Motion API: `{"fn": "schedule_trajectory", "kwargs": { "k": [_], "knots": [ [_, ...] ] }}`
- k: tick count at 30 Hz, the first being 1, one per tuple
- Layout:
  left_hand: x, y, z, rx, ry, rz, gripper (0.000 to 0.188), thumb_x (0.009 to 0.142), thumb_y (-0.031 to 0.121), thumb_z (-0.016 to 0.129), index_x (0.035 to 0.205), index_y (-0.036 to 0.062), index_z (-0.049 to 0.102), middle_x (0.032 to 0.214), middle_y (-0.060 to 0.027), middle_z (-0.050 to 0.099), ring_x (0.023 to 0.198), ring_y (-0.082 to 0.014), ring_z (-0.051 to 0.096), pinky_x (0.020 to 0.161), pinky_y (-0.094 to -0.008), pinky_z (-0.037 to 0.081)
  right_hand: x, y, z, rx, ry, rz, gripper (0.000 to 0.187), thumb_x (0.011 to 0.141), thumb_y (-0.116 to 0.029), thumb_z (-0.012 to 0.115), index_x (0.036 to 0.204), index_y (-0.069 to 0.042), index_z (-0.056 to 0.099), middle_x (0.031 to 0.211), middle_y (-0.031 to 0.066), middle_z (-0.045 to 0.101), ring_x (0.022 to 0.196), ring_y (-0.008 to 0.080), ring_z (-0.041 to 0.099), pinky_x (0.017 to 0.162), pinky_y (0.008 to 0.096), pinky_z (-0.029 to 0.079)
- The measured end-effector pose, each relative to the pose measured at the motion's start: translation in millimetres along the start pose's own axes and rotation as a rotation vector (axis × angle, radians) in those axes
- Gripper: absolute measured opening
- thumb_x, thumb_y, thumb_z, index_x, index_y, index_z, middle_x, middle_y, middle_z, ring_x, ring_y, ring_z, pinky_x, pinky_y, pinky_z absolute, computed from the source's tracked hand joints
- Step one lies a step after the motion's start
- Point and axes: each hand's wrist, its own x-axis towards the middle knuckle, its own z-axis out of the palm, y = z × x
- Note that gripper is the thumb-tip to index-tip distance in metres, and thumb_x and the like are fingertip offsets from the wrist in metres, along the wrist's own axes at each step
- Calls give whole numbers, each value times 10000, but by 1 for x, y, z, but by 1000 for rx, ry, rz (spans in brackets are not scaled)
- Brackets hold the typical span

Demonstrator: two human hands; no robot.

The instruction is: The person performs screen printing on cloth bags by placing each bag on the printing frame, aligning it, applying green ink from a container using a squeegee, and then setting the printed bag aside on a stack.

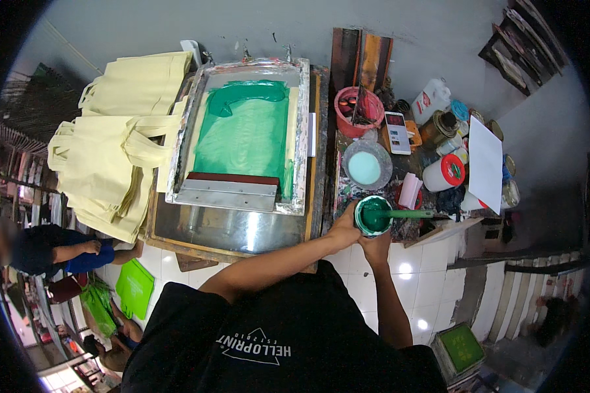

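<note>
A round tub of dark green ink (375, 224) is held between both my hands over the near edge of the cluttered side table. My left hand (343, 231) wraps its left side, and my right hand (375, 248) grips it from below and the near side. A green-coated stirring stick (410, 213) stands in the ink and sticks out to the right, with no hand on it. Left of the tub lies a screen-printing frame (301, 134) with green ink (242, 141) spread over its mesh. A wide squeegee (228, 194) rests across the frame's near end.
Stacks of cream cloth bags (95, 141) lie left of the frame. The side table carries a red bucket (359, 112), a phone (397, 133), a bowl of pale liquid (364, 168), a white tub with a red lid (444, 171) and several cans. Other people (39, 252) are at the left.
</note>
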Motion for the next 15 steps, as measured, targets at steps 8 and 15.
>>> {"fn": "schedule_trajectory", "kwargs": {
  "k": [8, 15],
  "knots": [
    [-14, -26, -5, -185, 62, 117, 872, 875, -31, 655, 1615, 7, 194, 1616, -226, 360, 1467, -324, 407, 1186, -387, 364, 3, 45, -8, -68, -35, -22, 679, 828, -79, 776, 1431, -22, 470, 1300, 190, 640, 1197, 362, 633, 1049, 427, 480],
    [-164, 24, -167, 438, 302, 490, 385, 932, 129, 715, 1302, 45, 651, 1432, -157, 601, 1301, -331, 593, 1116, -437, 445, -52, 50, -103, -611, 402, 469, 339, 959, -255, 689, 837, 62, 701, 790, 245, 681, 708, 392, 663, 631, 500, 505]
  ]
}}
